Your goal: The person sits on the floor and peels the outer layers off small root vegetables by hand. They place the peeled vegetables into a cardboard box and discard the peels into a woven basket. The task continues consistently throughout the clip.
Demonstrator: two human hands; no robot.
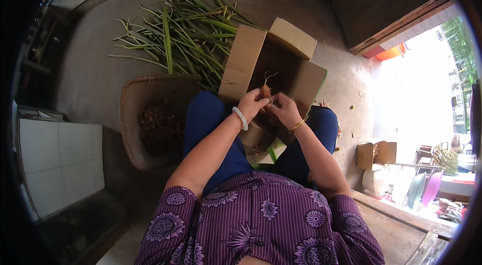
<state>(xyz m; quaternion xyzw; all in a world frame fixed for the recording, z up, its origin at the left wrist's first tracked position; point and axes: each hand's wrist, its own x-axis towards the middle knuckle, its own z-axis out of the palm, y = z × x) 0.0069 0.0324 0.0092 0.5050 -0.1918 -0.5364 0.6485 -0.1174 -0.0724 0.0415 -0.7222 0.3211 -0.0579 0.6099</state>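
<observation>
Both my hands meet over an open cardboard box [241, 54] between my knees. My left hand [251, 106], with a white bangle on its wrist, pinches a small orange-brown bulb or root [266, 93] that has thin rootlets sticking up. From the other side, the fingers of my right hand [285, 108] grip the same piece; a gold-coloured bracelet circles that wrist. Inside the box it is dark, with some brownish matter below my hands. By my left knee stands a woven basket [126, 122] holding a heap of dark reddish-brown, stringy pieces [160, 122].
Long green stalks [184, 33] lie piled on the concrete floor beyond the basket. Small scraps [353, 134] are scattered right of my knee. Farther right are a smaller cardboard box [376, 154] and a bright doorway. A white-tiled block [62, 163] stands at left, wooden boards [391, 220] at lower right.
</observation>
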